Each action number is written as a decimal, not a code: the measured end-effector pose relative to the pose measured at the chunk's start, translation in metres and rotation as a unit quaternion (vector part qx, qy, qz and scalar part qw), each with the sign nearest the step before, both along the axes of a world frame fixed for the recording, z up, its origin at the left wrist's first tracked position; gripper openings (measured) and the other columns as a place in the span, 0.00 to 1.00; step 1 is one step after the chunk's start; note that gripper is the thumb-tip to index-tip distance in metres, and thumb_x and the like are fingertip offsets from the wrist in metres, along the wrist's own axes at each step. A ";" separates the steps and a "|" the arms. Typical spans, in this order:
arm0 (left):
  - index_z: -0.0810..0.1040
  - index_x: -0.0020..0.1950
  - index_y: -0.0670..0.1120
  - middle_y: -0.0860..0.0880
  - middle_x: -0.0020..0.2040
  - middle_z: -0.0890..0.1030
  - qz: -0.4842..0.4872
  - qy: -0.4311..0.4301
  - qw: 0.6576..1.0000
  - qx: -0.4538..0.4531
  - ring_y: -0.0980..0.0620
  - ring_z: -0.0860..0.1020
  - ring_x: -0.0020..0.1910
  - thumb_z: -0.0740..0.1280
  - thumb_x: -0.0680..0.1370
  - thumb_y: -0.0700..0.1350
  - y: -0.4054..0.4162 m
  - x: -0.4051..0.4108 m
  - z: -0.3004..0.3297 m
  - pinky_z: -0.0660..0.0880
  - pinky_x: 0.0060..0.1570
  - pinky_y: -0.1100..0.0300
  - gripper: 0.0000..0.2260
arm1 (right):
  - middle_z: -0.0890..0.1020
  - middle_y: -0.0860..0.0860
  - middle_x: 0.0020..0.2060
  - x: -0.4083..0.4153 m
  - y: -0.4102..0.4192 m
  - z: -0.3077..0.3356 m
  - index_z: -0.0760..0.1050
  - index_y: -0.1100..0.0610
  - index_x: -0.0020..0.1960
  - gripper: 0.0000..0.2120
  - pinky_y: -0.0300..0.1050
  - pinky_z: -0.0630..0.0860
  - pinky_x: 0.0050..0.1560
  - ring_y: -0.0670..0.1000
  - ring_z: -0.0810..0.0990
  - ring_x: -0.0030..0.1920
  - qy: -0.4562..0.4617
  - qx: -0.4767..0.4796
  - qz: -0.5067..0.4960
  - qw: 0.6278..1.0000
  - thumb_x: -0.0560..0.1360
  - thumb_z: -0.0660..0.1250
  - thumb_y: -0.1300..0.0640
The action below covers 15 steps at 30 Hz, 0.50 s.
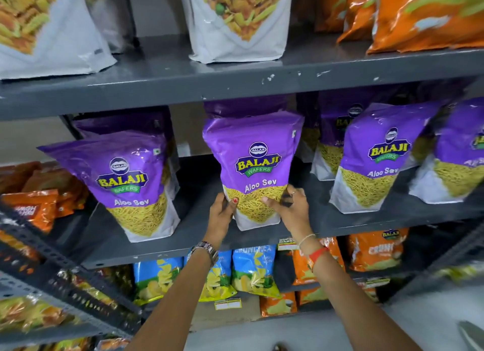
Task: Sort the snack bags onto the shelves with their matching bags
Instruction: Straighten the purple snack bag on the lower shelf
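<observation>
A purple Aloo Sev bag point(252, 151) stands upright on the grey middle shelf point(327, 227), near its front edge. My left hand point(222, 214) grips the bag's lower left side and my right hand point(290, 209) grips its lower right side. More purple Aloo Sev bags stand on the same shelf: one at the left point(128, 183), another at the right point(377, 162), and others behind them in shadow.
The top shelf point(183, 86) carries white snack bags point(235, 23) and orange bags point(424, 15). Below are blue bags point(254, 269) and orange bags point(374, 251). A second rack point(52, 248) with orange packets point(36, 206) stands at the left.
</observation>
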<state>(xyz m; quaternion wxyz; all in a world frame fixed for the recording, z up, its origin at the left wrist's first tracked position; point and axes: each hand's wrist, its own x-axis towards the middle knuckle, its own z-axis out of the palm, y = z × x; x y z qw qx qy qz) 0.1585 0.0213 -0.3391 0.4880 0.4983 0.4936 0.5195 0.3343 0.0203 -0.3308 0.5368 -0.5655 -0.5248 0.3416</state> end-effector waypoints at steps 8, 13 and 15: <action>0.74 0.51 0.52 0.47 0.52 0.80 -0.034 0.015 0.998 -0.060 0.43 0.77 0.55 0.65 0.71 0.52 0.010 0.001 -0.001 0.70 0.62 0.35 0.11 | 0.74 0.55 0.47 -0.001 0.001 -0.016 0.78 0.54 0.54 0.23 0.50 0.80 0.47 0.57 0.80 0.46 0.009 -0.010 -0.054 0.998 0.62 0.78 0.48; 0.74 0.50 0.53 0.51 0.50 0.80 -0.015 0.012 0.998 -0.054 0.46 0.77 0.53 0.64 0.72 0.51 0.005 0.002 0.000 0.71 0.61 0.39 0.08 | 0.74 0.57 0.51 -0.003 0.000 -0.015 0.76 0.54 0.57 0.24 0.47 0.79 0.48 0.57 0.80 0.51 0.022 -0.022 -0.040 0.999 0.64 0.77 0.49; 0.73 0.51 0.53 0.52 0.50 0.79 0.001 0.011 0.999 -0.036 0.46 0.76 0.54 0.63 0.76 0.46 0.003 0.006 -0.001 0.72 0.60 0.41 0.05 | 0.75 0.56 0.55 -0.001 -0.004 -0.013 0.74 0.52 0.60 0.29 0.50 0.79 0.53 0.56 0.79 0.55 0.037 -0.017 -0.017 0.999 0.62 0.77 0.46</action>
